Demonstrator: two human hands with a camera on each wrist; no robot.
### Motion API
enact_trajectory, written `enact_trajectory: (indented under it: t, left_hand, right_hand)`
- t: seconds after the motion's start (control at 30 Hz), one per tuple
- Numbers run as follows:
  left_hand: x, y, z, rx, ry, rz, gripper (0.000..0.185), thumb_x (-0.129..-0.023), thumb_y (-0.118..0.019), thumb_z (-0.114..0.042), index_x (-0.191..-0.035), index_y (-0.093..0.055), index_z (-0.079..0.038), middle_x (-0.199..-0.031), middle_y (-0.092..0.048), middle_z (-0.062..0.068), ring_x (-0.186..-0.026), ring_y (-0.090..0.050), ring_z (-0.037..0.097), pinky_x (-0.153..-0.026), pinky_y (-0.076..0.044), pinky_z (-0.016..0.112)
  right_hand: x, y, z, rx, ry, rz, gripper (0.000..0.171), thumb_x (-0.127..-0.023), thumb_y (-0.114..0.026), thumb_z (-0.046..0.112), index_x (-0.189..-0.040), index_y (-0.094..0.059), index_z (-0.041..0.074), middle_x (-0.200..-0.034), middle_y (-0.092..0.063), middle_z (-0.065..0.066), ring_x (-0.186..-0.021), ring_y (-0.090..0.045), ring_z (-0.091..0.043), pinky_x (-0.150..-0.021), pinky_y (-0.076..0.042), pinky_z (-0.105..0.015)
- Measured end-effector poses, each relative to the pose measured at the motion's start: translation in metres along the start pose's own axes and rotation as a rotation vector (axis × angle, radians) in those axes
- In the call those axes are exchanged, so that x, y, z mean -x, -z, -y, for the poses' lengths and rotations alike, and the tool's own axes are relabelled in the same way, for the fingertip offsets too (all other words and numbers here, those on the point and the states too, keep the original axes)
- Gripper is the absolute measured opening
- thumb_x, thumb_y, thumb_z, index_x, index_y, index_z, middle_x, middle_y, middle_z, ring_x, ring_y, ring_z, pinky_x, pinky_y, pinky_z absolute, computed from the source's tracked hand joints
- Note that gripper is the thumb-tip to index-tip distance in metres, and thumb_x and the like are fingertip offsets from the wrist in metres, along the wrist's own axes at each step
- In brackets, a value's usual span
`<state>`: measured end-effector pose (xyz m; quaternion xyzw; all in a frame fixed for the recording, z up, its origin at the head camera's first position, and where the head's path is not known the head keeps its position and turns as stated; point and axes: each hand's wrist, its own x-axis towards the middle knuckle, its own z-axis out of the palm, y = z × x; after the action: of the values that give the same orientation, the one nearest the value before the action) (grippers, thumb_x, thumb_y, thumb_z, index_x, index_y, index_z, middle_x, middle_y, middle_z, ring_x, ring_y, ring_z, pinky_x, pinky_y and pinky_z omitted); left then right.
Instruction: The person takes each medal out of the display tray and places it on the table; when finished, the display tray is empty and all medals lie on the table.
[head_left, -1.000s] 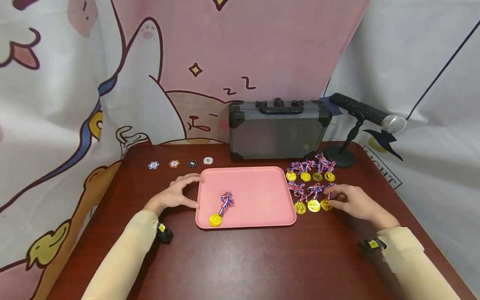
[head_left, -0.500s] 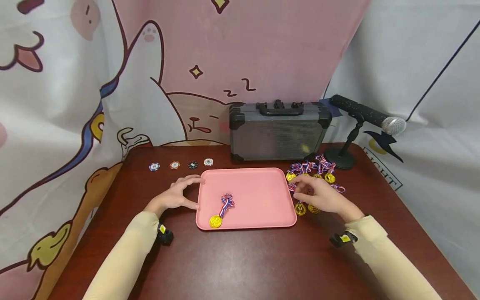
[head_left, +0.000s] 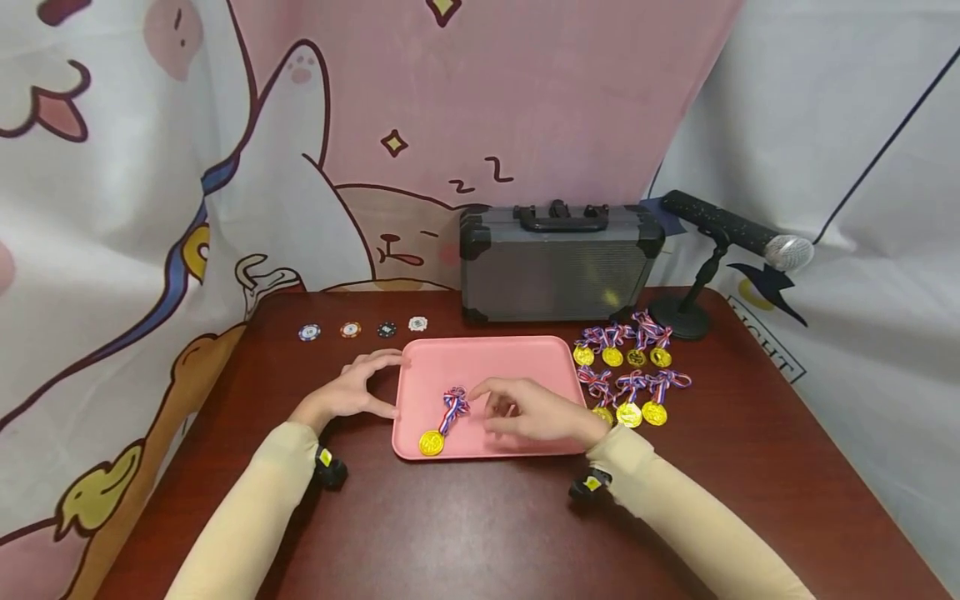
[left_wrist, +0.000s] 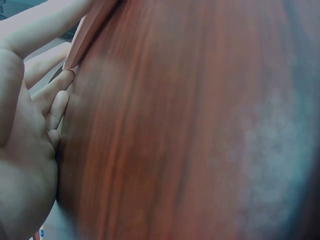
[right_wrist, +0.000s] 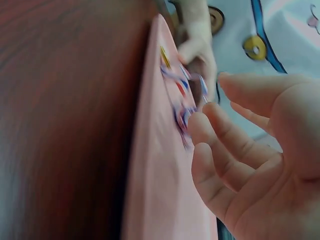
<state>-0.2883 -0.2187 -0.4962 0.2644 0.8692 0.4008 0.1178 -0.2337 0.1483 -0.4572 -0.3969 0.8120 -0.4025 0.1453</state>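
Observation:
A pink tray (head_left: 517,358) lies on the table, bearing one gold medal (head_left: 431,442) with a bunched red, white and blue ribbon (head_left: 454,404) at its left. My left hand (head_left: 348,390) is spread at the tray's left side, fingertips and thumb touching the edge; in the left wrist view, fingers (left_wrist: 62,80) meet the rim. Over the tray my right hand (head_left: 536,410) hovers just right of the ribbon, fingers loosely bent and holding nothing. In the right wrist view a gap shows between thumb and fingers. Several more medals (head_left: 628,414) lie in two rows right of the tray.
A grey case (head_left: 558,275) stands behind the tray. Right of it is a microphone (head_left: 738,229) on a black stand (head_left: 678,317). Several poker chips (head_left: 350,330) lie in a row at the back left. Printed cloth (head_left: 525,100) hangs around the table (head_left: 480,533).
My right hand has moved left from the medals at the right, across them, to above the tray beside the ribbon. The left hand has stayed at the tray's edge.

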Motion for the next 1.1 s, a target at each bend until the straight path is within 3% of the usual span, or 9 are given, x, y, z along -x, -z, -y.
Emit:
enact_trajectory:
  t: [0.27,0.43,0.57,0.73,0.93,1.1]
  left_hand:
    - [0.0,0.0,0.001,-0.014,-0.006,-0.002,0.09,-0.072,-0.096,-0.037,-0.151,-0.055,-0.02,-0.163,-0.042,0.008,-0.146,-0.03,0.04,-0.114,-0.014,0.071]
    - [0.001,0.0,0.001,-0.017,-0.011,-0.005,0.089,-0.073,-0.096,-0.036,-0.151,-0.056,-0.019,-0.162,-0.042,0.01,-0.145,-0.03,0.041,-0.113,-0.014,0.072]
    - [0.0,0.0,0.001,-0.011,-0.014,-0.009,0.088,-0.073,-0.096,-0.035,-0.15,-0.056,-0.019,-0.163,-0.042,0.008,-0.145,-0.03,0.04,-0.113,-0.013,0.072]
    - [0.001,0.0,0.001,-0.007,-0.013,0.002,0.089,-0.074,-0.096,-0.036,-0.151,-0.055,-0.019,-0.164,-0.041,0.009,-0.146,-0.029,0.042,-0.113,-0.012,0.074]
    - [0.001,0.001,0.001,-0.002,-0.008,-0.009,0.088,-0.074,-0.096,-0.034,-0.15,-0.056,-0.02,-0.164,-0.041,0.01,-0.147,-0.028,0.042,-0.114,-0.011,0.074]
    - [0.0,0.001,0.001,-0.002,-0.01,-0.003,0.087,-0.074,-0.096,-0.035,-0.15,-0.056,-0.019,-0.164,-0.041,0.009,-0.147,-0.028,0.042,-0.114,-0.01,0.075]
  right_hand:
    - [-0.032,-0.032,0.008,0.086,0.02,0.111,0.039,-0.098,-0.074,0.013,-0.136,-0.064,0.013,-0.091,-0.069,0.008,-0.08,-0.064,-0.004,-0.076,-0.055,-0.024]
    - [-0.041,-0.045,0.016,0.205,0.02,0.157,0.039,-0.1,-0.073,0.018,-0.138,-0.064,0.015,-0.097,-0.071,0.009,-0.079,-0.061,-0.003,-0.079,-0.052,-0.02]
    - [-0.046,-0.049,0.021,0.315,0.012,0.177,0.028,-0.101,-0.072,0.024,-0.129,-0.068,0.018,-0.101,-0.069,0.011,-0.082,-0.058,-0.004,-0.082,-0.049,-0.022]
    - [-0.044,-0.05,0.027,0.328,-0.048,0.21,0.02,-0.101,-0.073,0.029,-0.118,-0.068,0.02,-0.09,-0.063,0.011,-0.079,-0.057,-0.005,-0.077,-0.048,-0.022]
    - [-0.047,-0.052,0.035,0.391,-0.033,0.19,0.028,-0.105,-0.067,0.033,-0.127,-0.068,0.017,-0.107,-0.071,0.007,-0.093,-0.062,-0.006,-0.09,-0.051,-0.025]
    - [-0.049,-0.055,0.037,0.409,-0.068,0.174,0.013,-0.105,-0.066,0.033,-0.11,-0.069,0.021,-0.09,-0.066,0.01,-0.083,-0.059,-0.005,-0.081,-0.051,-0.025]
